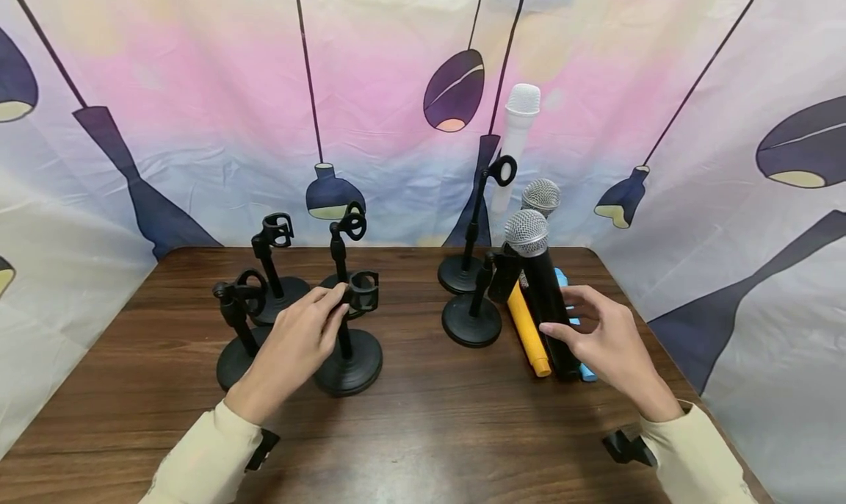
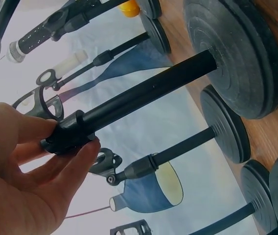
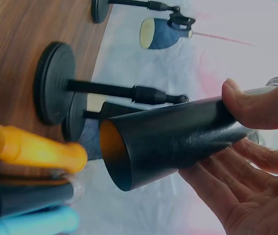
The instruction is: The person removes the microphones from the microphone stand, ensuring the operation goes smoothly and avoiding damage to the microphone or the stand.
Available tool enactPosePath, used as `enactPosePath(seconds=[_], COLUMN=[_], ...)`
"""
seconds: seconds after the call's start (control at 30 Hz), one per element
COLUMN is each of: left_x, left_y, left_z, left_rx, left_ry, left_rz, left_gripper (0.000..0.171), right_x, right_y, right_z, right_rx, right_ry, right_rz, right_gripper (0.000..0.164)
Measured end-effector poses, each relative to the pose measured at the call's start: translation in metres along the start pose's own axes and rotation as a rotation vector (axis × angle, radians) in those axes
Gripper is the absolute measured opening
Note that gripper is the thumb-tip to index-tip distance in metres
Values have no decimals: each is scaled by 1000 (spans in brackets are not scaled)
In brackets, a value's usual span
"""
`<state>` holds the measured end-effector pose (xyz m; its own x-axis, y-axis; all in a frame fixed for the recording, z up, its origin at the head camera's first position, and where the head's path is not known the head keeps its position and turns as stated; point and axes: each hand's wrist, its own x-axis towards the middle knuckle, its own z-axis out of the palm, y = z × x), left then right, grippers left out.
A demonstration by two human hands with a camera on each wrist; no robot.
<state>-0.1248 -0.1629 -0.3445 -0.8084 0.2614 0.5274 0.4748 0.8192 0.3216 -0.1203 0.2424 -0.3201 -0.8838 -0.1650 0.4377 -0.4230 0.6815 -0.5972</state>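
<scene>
My right hand [image 1: 611, 342] holds a black microphone [image 1: 547, 287] by its lower body, silver grille upward, tilted slightly left. In the right wrist view its open hollow bottom end [image 3: 114, 154] shows, with the thumb on one side and fingers on the other. My left hand [image 1: 294, 346] pinches the top of a black microphone stand [image 1: 349, 364], just beside its clip [image 1: 365, 291]. That clip holds nothing. In the left wrist view thumb and fingers close round the joint [image 2: 70, 132] above the pole [image 2: 149, 93].
Several other black stands with bare clips [image 1: 277, 230] stand around the left hand. At the back right, one stand [image 1: 460, 272] bears a white microphone [image 1: 518, 122]; another [image 1: 472, 320] bears a black one [image 1: 540, 195]. Yellow [image 1: 529, 335], blue [image 1: 588, 372] and black [image 3: 31, 196] microphones lie on the table.
</scene>
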Motion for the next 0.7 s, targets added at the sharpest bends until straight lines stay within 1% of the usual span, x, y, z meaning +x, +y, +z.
enactPosePath(seconds=[0.1,0.27,0.33,0.47,0.6,0.7], left_x=[-1,-3,-4,-4,-4,-4], left_y=[-3,-6,-7,-7,-8,-8], left_z=[-2,-5,-6,-8,-9,-10], left_rx=[1,18,24,27,19,17], left_ry=[6,29,35,34,29,31], left_rz=[-5,-9,-10,-17,-28,-41], left_gripper=[37,37,37,36,36,36], right_x=[-7,-13,-14,-15,-14,-12], right_y=[8,24,31,45,59,69], right_z=[-5,-13,-16,-21,-24,-25], right_rx=[-48,-80,-76,-114,-151,-152], right_ry=[11,26,18,-2,-18,-35], right_rz=[19,57,77,114,164,208], right_gripper=[50,53,54,55,55,56])
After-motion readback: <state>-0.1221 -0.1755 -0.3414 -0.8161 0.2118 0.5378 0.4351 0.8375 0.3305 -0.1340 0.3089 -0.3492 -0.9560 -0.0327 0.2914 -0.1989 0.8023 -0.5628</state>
